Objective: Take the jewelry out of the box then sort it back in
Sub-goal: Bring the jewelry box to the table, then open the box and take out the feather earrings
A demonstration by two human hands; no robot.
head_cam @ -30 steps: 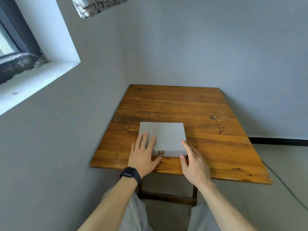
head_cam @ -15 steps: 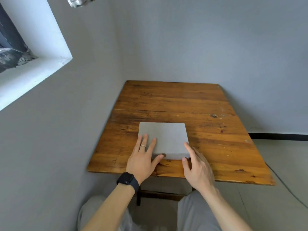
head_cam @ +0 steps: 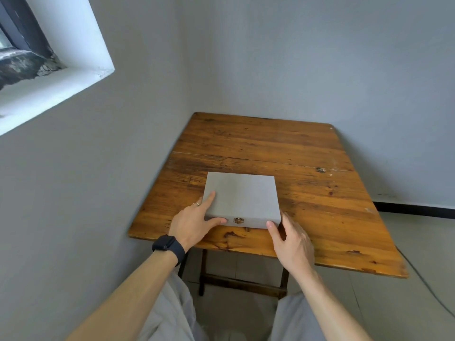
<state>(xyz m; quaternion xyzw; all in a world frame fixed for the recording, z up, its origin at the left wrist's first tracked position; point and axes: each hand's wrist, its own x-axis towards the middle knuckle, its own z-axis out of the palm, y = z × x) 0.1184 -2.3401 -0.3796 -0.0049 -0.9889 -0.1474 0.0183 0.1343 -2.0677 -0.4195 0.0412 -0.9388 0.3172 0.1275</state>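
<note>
Watching the head feed from my desk. The grey box (head_cam: 242, 193) is my reference for everything below. It lies flat, lid down, so what it contains is hidden from me. A small metal clasp (head_cam: 238, 220) sits in the middle of the box's near face; I cannot tell whether it is latched.

Wooden table (head_cam: 307, 153) under the box, with far more bare wood past the box's far edge and to its right than on its near side.

Left hand (head_cam: 190, 223) at the box's near-left corner. The fingers are stretched out rather than curled: the index finger lies straight on the lid along the box's left edge, and the thumb presses flat on the near face, its tip just left of the clasp. The remaining fingers run down the box's left wall, mostly out of sight. There is a thin ring (head_cam: 195, 204) on one of them and a dark watch (head_cam: 168, 244) at the wrist.

Right hand (head_cam: 291, 238) at the box's near-right corner — thumb tip touching the near face, well right of the clasp, with the fingers extended loosely along the box's right wall. The hand is open and bracing the box, not wrapped round it.

Grey wall left of the box and behind it. A white window recess (head_cam: 61, 77) is high up to the box's left. Nearer to me than the box are the person's pale trousers (head_cam: 170, 311). A thin cable (head_cam: 430, 286) crosses the floor well off to the box's right.
</note>
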